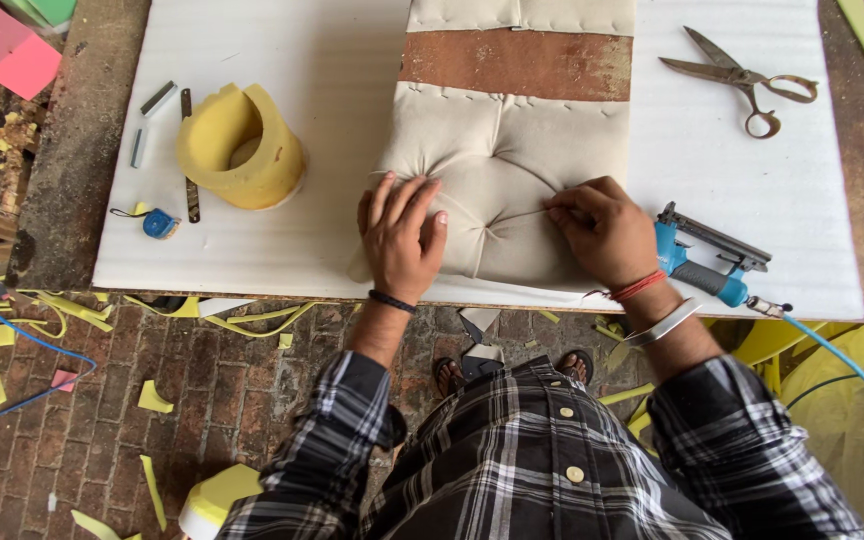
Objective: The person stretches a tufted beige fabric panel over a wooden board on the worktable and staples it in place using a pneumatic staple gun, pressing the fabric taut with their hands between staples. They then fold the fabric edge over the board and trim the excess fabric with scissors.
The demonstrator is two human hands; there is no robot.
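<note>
A beige tufted cushion (497, 165) lies on a white-covered workbench (302, 250), stapled over a brown wooden board (517, 63). My left hand (402, 240) rests flat on the cushion's near left corner, fingers spread. My right hand (602, 230) pinches a thin thread (524, 213) that runs out of a tuft in the cushion, holding it taut to the right.
A blue pneumatic stapler (707, 265) with a blue hose (842, 362) lies right of my right hand. Scissors (742, 75) sit at the far right. A yellow foam ring (240, 148), a small tape measure (159, 223) and metal strips lie at the left. Foam scraps litter the brick floor.
</note>
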